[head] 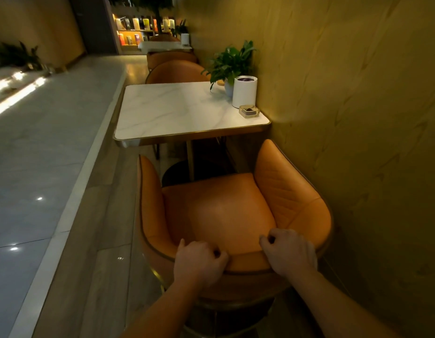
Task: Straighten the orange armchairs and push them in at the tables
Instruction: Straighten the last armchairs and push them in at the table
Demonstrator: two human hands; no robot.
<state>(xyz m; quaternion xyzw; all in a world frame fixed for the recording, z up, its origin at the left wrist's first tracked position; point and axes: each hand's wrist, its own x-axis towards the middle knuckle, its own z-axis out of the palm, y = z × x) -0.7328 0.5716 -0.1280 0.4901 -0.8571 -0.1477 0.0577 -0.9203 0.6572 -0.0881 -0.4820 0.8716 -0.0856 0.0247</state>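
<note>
Hands grip the orange armchair backrest: left hand and right hand, fingers curled over its top edge. Chair front sits just short of the marble table

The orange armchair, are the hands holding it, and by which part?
Yes. Both hands, left and right, grip the orange armchair by the top edge of its backrest.

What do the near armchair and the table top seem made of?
The orange armchair looks like smooth leather or faux leather: soft sheen, stitched quilting on the arm. The table top looks like polished white marble or an imitation: grey veins, with a gold metallic rim.
</note>
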